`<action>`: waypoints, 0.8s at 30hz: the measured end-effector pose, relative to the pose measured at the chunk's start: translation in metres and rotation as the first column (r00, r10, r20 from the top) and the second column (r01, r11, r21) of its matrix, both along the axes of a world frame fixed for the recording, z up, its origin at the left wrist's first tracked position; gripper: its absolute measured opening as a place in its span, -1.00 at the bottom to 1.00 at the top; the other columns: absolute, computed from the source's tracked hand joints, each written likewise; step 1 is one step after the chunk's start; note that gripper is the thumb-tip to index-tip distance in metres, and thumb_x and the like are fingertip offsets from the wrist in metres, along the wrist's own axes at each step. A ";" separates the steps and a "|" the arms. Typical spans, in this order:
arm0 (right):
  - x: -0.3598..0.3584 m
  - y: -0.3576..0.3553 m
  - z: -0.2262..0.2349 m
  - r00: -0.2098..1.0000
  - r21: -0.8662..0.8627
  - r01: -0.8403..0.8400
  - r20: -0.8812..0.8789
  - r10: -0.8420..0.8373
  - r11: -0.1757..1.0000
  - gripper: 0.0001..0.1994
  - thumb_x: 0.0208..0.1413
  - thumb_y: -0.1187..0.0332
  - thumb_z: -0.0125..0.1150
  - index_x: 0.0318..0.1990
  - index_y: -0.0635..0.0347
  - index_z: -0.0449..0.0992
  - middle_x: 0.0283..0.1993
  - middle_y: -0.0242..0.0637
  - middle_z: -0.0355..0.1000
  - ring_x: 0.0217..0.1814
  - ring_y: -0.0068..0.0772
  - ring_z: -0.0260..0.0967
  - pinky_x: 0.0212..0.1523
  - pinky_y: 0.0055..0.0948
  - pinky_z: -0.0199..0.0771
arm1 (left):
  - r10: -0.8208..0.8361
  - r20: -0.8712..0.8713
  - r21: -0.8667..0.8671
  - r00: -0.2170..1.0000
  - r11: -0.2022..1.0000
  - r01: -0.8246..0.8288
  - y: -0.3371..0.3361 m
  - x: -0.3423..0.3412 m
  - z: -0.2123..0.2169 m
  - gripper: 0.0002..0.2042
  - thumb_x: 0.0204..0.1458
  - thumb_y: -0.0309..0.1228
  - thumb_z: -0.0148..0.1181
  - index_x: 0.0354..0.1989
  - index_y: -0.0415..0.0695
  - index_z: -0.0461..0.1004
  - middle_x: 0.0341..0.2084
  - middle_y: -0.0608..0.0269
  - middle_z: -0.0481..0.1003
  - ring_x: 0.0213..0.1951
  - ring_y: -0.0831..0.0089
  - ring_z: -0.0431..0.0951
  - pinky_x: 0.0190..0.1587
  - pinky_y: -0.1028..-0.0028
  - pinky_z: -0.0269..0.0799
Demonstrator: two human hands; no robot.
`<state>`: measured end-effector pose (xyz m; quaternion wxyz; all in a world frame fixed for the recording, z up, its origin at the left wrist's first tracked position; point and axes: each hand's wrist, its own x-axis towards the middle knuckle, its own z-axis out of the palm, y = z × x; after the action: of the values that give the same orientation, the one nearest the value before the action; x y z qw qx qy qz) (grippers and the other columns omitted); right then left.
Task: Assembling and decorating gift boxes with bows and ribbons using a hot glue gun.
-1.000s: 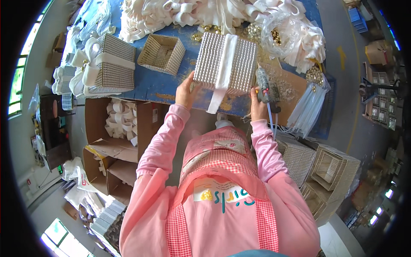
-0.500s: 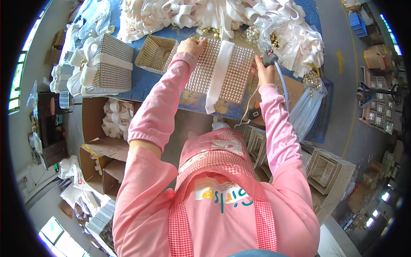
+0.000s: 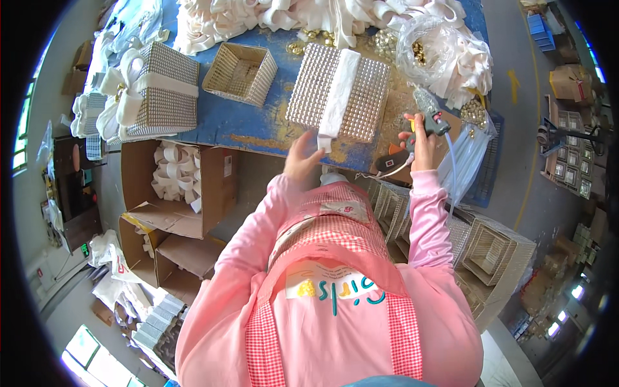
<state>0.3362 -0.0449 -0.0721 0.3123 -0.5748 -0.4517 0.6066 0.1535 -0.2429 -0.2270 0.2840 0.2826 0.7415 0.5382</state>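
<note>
A box (image 3: 364, 97) covered in pearl-like beads sits on the blue worktable in front of me. Across its top runs a white ribbon (image 3: 342, 84), whose loose end hangs over the near edge. My left hand (image 3: 302, 160), slightly blurred, is beside that loose end with thumb and fingers apart; I see nothing held in it. To the right of the box, my right hand (image 3: 422, 145) is closed around a glue gun (image 3: 436, 122) with a pale cord trailing from it. The gun is apart from the box.
An open beaded basket (image 3: 240, 74) stands left of the box, near a larger beaded box with a white bow (image 3: 164, 97). White ribbon loops (image 3: 284, 16) and gold bells (image 3: 313, 40) lie behind. A black device (image 3: 392, 160) is at the near edge; a cardboard carton (image 3: 219, 187) stands below.
My left hand has left the box's far left corner and come down to the ribbon's near end. My right hand has moved away from the box toward me with the glue gun. The box has turned slightly.
</note>
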 end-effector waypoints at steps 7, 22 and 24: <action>0.011 -0.046 0.006 0.997 -0.038 0.041 0.068 -0.038 0.998 -0.59 0.11 0.01 0.06 -0.16 0.21 0.49 -0.39 -0.30 0.46 -0.66 -0.63 0.27 -0.69 -0.64 0.25 | -0.304 0.514 0.055 0.802 0.945 0.323 0.008 0.003 0.020 -0.66 -0.03 -0.37 0.21 -0.10 -0.23 0.32 -0.33 0.22 0.47 -0.23 0.49 0.47 -0.18 0.49 0.36; 0.023 -0.047 0.021 0.893 0.403 -0.417 0.348 0.285 0.815 -0.76 0.05 0.17 0.18 -0.22 0.09 0.51 -0.62 -0.38 0.38 -0.66 -0.58 0.28 -0.61 -0.52 0.25 | -0.510 -0.213 0.269 0.833 0.789 0.552 0.060 -0.094 0.269 -0.72 0.00 -0.25 0.20 -0.25 -0.22 0.53 -0.16 0.21 0.39 -0.20 0.55 0.44 -0.29 0.66 0.41; 0.018 -0.038 0.043 0.856 0.376 -0.472 0.411 0.314 0.797 -0.72 0.04 0.13 0.19 -0.23 0.12 0.50 -0.51 -0.32 0.45 -0.51 -0.47 0.38 -0.48 -0.47 0.33 | -0.474 -0.377 0.299 0.796 0.751 0.589 0.091 -0.104 0.289 -0.66 0.03 -0.17 0.14 -0.21 -0.21 0.53 -0.12 0.14 0.43 -0.23 0.50 0.49 -0.26 0.64 0.43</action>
<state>0.3544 -0.0833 -0.0295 0.2258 -0.4677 -0.7394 0.4283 0.0494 -0.1520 0.0616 0.2556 0.6082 0.5340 0.5288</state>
